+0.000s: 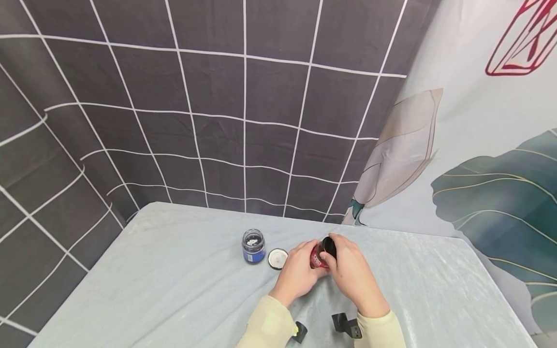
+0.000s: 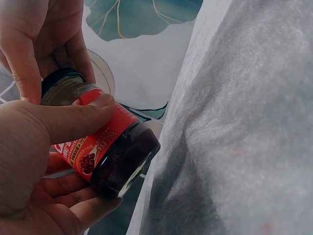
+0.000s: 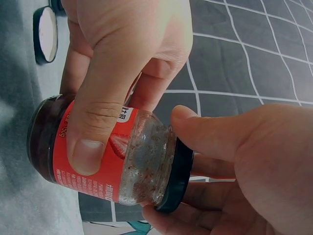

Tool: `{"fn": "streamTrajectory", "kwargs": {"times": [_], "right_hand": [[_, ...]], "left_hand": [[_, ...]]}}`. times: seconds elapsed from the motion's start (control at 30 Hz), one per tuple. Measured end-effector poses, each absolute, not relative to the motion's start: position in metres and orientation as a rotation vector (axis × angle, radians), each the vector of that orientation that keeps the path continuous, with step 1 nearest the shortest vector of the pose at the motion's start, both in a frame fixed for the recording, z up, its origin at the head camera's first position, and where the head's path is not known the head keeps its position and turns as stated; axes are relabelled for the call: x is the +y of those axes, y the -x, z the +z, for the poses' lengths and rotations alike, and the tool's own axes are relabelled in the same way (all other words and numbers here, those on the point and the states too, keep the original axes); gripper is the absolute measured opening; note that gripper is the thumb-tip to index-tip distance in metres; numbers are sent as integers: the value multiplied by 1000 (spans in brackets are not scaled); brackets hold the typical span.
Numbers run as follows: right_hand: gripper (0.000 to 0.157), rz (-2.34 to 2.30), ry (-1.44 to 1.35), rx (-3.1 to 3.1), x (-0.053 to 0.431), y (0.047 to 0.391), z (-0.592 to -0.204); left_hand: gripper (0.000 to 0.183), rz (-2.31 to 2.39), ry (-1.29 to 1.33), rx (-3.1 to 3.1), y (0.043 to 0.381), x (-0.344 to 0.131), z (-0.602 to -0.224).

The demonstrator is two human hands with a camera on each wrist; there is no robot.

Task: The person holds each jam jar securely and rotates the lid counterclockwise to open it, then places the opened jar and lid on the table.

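Observation:
A small glass jam jar [image 1: 317, 260] with a red label and dark contents is held tilted over the cloth. My left hand [image 1: 297, 270] grips its body, thumb across the label, as the left wrist view shows. On the jar's neck sits a black lid [image 3: 177, 171]. The fingers and thumb of my right hand [image 1: 353, 273] hold this lid round its edge. To the left of both hands stands a second jar [image 1: 254, 249] with a blue label, its mouth uncovered. A loose lid [image 1: 277, 259] lies beside that jar, white inside facing up.
A pale blue cloth [image 1: 174, 270] covers the table. Behind it hangs a dark curtain [image 1: 217, 135] with a white grid, and a leaf-patterned curtain [image 1: 478, 169] is at the right. Black camera mounts [image 1: 346, 325] are on both wrists.

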State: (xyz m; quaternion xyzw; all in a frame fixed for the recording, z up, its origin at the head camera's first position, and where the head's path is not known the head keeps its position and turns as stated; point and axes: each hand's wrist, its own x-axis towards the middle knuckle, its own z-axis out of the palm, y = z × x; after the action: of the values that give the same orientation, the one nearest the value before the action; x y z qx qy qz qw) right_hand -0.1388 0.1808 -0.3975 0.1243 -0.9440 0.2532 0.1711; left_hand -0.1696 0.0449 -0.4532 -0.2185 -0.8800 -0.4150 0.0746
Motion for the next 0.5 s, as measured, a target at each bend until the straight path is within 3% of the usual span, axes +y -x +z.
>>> {"fn": "streamTrajectory", "kwargs": {"times": [0.5], "right_hand": [[45,709,-374,-2680,181,138,-399]], "left_hand": [[60,-1236,650,-2652,169,45,-454]]}}
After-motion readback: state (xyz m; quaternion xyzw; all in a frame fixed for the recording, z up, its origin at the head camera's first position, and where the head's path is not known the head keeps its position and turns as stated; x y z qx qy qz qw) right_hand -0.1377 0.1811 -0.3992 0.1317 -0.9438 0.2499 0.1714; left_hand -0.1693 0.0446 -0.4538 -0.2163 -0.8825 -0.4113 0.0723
